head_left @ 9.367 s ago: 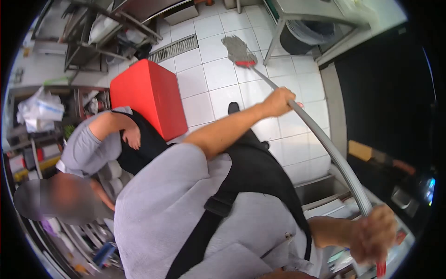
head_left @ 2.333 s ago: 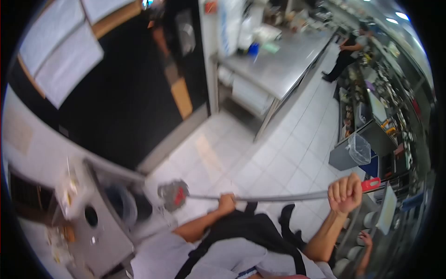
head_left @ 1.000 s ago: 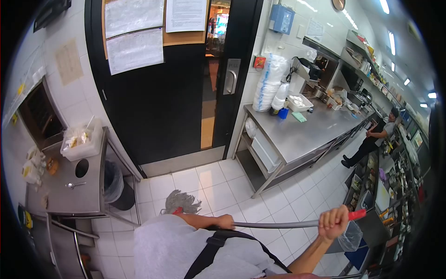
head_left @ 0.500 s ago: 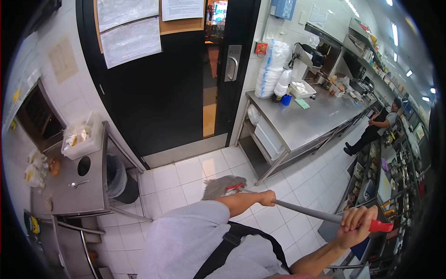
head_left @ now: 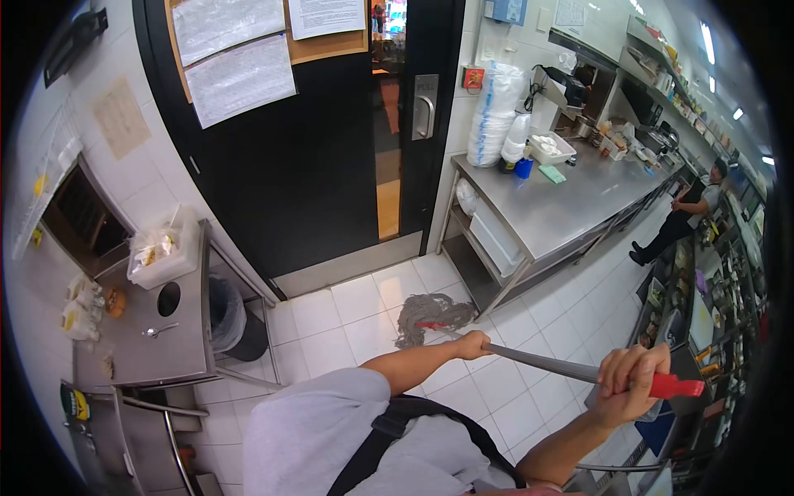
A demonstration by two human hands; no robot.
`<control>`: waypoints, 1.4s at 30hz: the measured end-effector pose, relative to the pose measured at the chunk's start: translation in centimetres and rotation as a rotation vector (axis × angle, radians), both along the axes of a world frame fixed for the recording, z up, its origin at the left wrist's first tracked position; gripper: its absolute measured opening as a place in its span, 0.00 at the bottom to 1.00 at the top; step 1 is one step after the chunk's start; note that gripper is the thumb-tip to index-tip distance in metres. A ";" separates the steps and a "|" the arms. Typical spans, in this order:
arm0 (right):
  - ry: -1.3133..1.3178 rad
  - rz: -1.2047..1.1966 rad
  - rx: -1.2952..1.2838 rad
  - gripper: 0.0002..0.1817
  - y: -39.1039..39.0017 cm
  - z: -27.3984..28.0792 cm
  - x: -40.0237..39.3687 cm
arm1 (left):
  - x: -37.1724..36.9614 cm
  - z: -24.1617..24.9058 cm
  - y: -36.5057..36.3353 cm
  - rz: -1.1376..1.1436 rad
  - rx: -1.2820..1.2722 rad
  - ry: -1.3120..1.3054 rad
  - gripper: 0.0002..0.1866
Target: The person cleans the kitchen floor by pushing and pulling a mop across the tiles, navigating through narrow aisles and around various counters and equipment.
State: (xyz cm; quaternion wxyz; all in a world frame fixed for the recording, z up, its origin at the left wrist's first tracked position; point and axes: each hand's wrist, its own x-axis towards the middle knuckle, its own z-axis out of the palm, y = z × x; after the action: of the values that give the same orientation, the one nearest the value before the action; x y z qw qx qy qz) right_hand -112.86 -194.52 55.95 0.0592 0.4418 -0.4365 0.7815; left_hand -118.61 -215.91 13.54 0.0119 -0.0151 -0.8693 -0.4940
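Note:
A mop lies across the view, its grey handle (head_left: 546, 364) slanting from my right hand down toward the floor. My left hand (head_left: 474, 345) is wrapped around the lower part of the handle. Higher up, my right hand (head_left: 633, 382) grips the handle just below its red end cap (head_left: 678, 386). The mop head (head_left: 432, 318), a spread of grey strands with a red clamp in the middle, rests on the white floor tiles (head_left: 360, 331) beside a leg of the steel table.
A black door (head_left: 289, 165) with a metal pull handle stands ahead. On the right, a steel table (head_left: 571, 194) holds stacked foam containers (head_left: 495, 116). To the left are a bin (head_left: 248, 335) and a steel counter (head_left: 186, 347). Another person (head_left: 695, 207) stands far right.
The mop head has slid right, closer to the table leg, and its strands have swung round and spread. Both hands keep their hold on the handle. The view has shifted slightly left.

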 end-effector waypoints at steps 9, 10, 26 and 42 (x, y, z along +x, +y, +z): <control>-0.110 0.433 0.016 0.19 2.6 1.8 -3.3 | 10.0 6.0 -1.0 -0.376 -0.157 -0.414 0.34; -0.117 0.506 0.015 0.20 2.2 1.6 -3.5 | 11.6 5.7 -1.4 -0.372 -0.058 -0.482 0.35; -0.463 0.712 0.032 0.14 3.0 -12.7 -11.5 | 16.5 -10.5 -1.0 0.136 -0.189 -0.559 0.23; -0.020 -0.423 -0.103 0.12 9.5 -3.2 3.6 | -5.5 -3.4 11.0 -0.417 -0.309 0.051 0.17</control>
State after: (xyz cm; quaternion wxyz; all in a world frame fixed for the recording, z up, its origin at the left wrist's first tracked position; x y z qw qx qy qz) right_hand -109.25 -185.05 52.73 0.2402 0.3291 -0.4796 0.7772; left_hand -124.15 -204.93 10.15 -0.0708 -0.2081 -0.9119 -0.3467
